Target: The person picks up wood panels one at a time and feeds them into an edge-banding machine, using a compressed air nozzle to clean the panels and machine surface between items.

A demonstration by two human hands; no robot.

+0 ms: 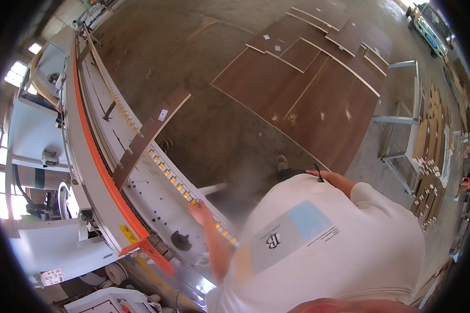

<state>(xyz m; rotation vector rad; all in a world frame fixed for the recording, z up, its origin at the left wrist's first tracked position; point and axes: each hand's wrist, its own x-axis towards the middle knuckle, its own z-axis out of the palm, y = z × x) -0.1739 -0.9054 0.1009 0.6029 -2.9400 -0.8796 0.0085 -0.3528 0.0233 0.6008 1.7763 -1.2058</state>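
- Nearest to us, our white shirt fills the lower middle of the view, and both bare arms come out from it.
- Our left hand point(199, 212) reaches out to the left and lies on the edge of the machine's worktop point(156, 201). Its grip is loose, fingers stretched out flat and closed round nothing.
- That hand touches the row of small yellow rollers point(175, 182) that runs along the worktop's near edge.
- Our right hand point(324, 176) is drawn in against our waist, by the dark trousers. A thin black thing sits at its fingers, and we cannot tell whether the grip is closed on it.
- An orange guard rail point(96, 156) runs the length of the machine, just beyond the worktop.
- A long brown panel point(149, 135) lies slantwise on the machine, up the worktop from our left hand and well apart from it.
- A black knob point(180, 240) sits on the worktop, below the left hand.
- On the floor beyond, large brown boards point(308, 83) lie spread out flat.
- At the far right, a grey metal frame point(402, 120) stands beside stacks of smaller wooden pieces point(431, 172).
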